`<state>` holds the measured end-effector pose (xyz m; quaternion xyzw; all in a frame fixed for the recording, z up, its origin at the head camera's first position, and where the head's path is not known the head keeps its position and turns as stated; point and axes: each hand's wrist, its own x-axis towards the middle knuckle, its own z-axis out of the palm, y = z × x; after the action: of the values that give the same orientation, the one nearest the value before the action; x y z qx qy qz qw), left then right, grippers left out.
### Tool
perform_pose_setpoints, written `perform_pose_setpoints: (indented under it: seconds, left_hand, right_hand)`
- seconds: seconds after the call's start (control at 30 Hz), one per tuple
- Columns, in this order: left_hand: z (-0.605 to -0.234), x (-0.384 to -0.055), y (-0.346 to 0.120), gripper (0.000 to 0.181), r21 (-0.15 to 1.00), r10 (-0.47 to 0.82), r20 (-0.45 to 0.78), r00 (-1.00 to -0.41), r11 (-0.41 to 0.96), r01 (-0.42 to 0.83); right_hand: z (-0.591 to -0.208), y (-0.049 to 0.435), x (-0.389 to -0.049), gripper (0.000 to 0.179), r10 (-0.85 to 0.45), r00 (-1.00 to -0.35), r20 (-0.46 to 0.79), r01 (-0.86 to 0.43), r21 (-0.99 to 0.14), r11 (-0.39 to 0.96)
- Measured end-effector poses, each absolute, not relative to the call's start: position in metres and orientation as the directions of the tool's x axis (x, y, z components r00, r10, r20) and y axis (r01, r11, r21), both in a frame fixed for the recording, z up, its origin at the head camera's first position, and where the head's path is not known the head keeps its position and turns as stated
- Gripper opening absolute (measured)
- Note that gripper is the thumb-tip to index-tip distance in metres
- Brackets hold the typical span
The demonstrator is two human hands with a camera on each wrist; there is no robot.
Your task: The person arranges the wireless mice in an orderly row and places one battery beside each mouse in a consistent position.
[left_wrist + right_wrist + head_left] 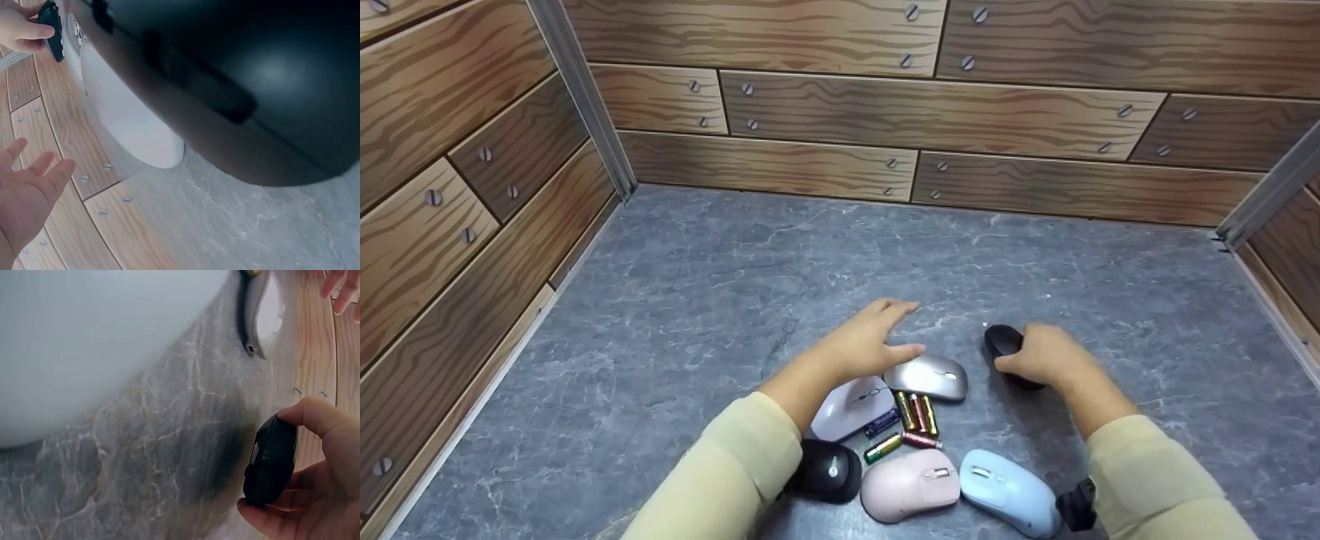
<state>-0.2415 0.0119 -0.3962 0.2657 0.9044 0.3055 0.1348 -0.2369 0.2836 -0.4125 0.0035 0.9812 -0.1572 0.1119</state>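
My right hand [1050,356] grips a black computer mouse [1003,341] by its sides, thumb on one side and fingers on the other. The right wrist view shows this mouse [273,458] tilted, with a dark shadow on the tabletop beside it. My left hand [859,345] has its fingers spread and holds nothing. It hovers by a silver mouse [934,377] and a white mouse [844,412], which is partly hidden by that arm. Several AA-type batteries [917,412] lie in a loose group just below the silver mouse.
Nearer to me lie a second black mouse [829,472], a pink mouse [907,487] and a light blue mouse [1009,491]. The grey marbled tabletop [735,262] is bounded by wood-patterned walls [810,105] with metal corner posts.
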Motion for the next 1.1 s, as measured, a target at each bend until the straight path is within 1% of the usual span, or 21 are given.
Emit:
perform_pose_setpoints:
  seconds: [0.13, 0.43, 0.7, 0.97, 1.1]
  left_hand:
    - [-0.395, -0.243, 0.014, 0.07, 0.622, 0.562, -0.091, -0.822, 0.677, 0.394]
    - [-0.397, -0.247, 0.017, 0.069, 0.643, 0.555, -0.101, -0.826, 0.67, 0.372]
    - [-0.402, -0.252, 0.017, 0.069, 0.654, 0.528, -0.13, -0.839, 0.682, 0.327]
    - [-0.402, -0.265, 0.02, 0.07, 0.602, 0.543, -0.127, -0.83, 0.707, 0.371]
    - [-0.4, -0.271, 0.022, 0.07, 0.592, 0.531, -0.124, -0.839, 0.718, 0.367]
  right_hand:
    - [-0.416, 0.282, -0.239, 0.058, -0.009, -0.975, -0.223, 0.055, -0.28, 0.958]
    - [-0.421, 0.283, -0.244, 0.06, 0.021, -0.973, -0.228, 0.078, -0.244, 0.967]
    - [-0.423, 0.284, -0.25, 0.075, 0.075, -0.951, -0.298, 0.143, -0.213, 0.966]
    - [-0.42, 0.291, -0.264, 0.092, 0.093, -0.944, -0.317, 0.164, -0.204, 0.965]
    - [-0.417, 0.294, -0.273, 0.097, 0.096, -0.936, -0.34, 0.17, -0.194, 0.966]
